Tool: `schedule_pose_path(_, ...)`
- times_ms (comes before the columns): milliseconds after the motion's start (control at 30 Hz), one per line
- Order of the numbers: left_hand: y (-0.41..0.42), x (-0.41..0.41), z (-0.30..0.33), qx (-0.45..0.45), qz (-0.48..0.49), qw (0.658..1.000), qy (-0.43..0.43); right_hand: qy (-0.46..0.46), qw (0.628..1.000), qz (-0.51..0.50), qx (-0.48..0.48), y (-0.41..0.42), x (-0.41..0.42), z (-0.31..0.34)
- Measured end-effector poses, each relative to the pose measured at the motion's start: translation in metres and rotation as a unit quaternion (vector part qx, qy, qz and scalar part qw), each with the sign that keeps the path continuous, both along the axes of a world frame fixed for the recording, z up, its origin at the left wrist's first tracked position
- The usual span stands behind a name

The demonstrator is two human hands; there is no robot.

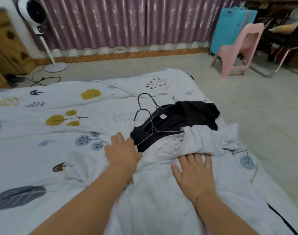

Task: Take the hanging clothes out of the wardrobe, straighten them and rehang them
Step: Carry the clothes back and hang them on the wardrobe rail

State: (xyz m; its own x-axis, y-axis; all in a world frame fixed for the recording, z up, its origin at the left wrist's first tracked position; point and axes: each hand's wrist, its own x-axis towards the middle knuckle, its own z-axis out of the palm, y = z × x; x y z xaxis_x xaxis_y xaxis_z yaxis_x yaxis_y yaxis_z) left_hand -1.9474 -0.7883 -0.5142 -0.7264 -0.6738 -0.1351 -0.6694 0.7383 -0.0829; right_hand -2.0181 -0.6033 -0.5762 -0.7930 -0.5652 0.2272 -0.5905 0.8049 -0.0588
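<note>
Smoothing a pale grey garment point(187, 146) on the bed point(43, 133); right hand point(194, 173) pressing flat, fingers spread; left hand point(122, 150) resting at its edge, fingers hidden, grip impossible to tell; black garment point(178, 119) lying just beyond on two wire hangers point(150, 116); risking snagging hangers if tugged; pale fabric blending into bedding.

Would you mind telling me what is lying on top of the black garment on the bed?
Two wire hangers lie on the black garment, and a crumpled light grey garment overlaps its near edge. How far the black garment extends beneath the grey one is hidden.
</note>
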Motion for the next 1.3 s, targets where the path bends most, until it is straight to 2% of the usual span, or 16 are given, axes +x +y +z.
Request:
schedule_pose_path(67, 0.012, 0.021, 0.004, -0.025, -0.023, 0.999, -0.004, -0.017, 0.999, -0.024, 0.011, 0.002, 0.011, 0.005)
schedule_pose_path(133, 0.019, 0.043, 0.016, 0.065, -0.009, 0.997, 0.037, -0.051, 0.997, -0.048, 0.024, 0.009, 0.032, 0.016)
schedule_pose_path(200, 0.031, 0.067, 0.029, 0.16, 0.006, 0.98, 0.118, -0.097, 0.992, -0.042, 0.074, 0.019, 0.057, 0.026)
schedule_pose_path(333, 0.059, 0.127, 0.085, 0.115, -0.029, 0.974, 0.192, -0.146, 0.987, 0.035, 0.05, 0.054, 0.103, 0.081)
schedule_pose_path(400, 0.061, 0.151, 0.127, 0.088, -0.041, 0.969, 0.228, -0.104, 0.99, 0.066, -0.063, 0.071, 0.116, 0.121)
schedule_pose_path(467, 0.063, 0.171, 0.177, 0.067, -0.04, 0.965, 0.25, -0.051, 0.976, 0.09, -0.19, 0.078, 0.126, 0.178)
schedule_pose_path(567, 0.067, 0.205, 0.258, 0.043, -0.037, 0.957, 0.284, 0.07, 0.946, 0.091, -0.303, 0.078, 0.138, 0.276)
schedule_pose_path(667, 0.076, 0.244, 0.328, 0.018, -0.055, 0.941, 0.332, 0.146, 0.916, 0.064, -0.368, 0.086, 0.148, 0.378)
schedule_pose_path(733, 0.081, 0.273, 0.365, -0.005, -0.069, 0.926, 0.371, 0.169, 0.917, 0.045, -0.359, 0.095, 0.157, 0.436)
schedule_pose_path(833, 0.089, 0.317, 0.418, -0.061, -0.115, 0.897, 0.422, 0.166, 0.94, 0.06, -0.292, 0.114, 0.171, 0.512)
schedule_pose_path(900, 0.097, 0.351, 0.455, -0.099, -0.142, 0.891, 0.421, 0.096, 0.961, 0.108, -0.235, 0.129, 0.186, 0.559)
schedule_pose_path(1033, 0.104, 0.422, 0.508, -0.118, -0.154, 0.899, 0.394, -0.026, 0.968, 0.199, -0.15, 0.164, 0.241, 0.639)
schedule_pose_path(1100, 0.11, 0.452, 0.532, -0.104, -0.133, 0.898, 0.406, -0.058, 0.957, 0.23, -0.165, 0.179, 0.276, 0.663)
schedule_pose_path(1300, 0.141, 0.541, 0.596, -0.116, -0.129, 0.904, 0.391, -0.036, 0.93, 0.221, -0.29, 0.206, 0.382, 0.703)
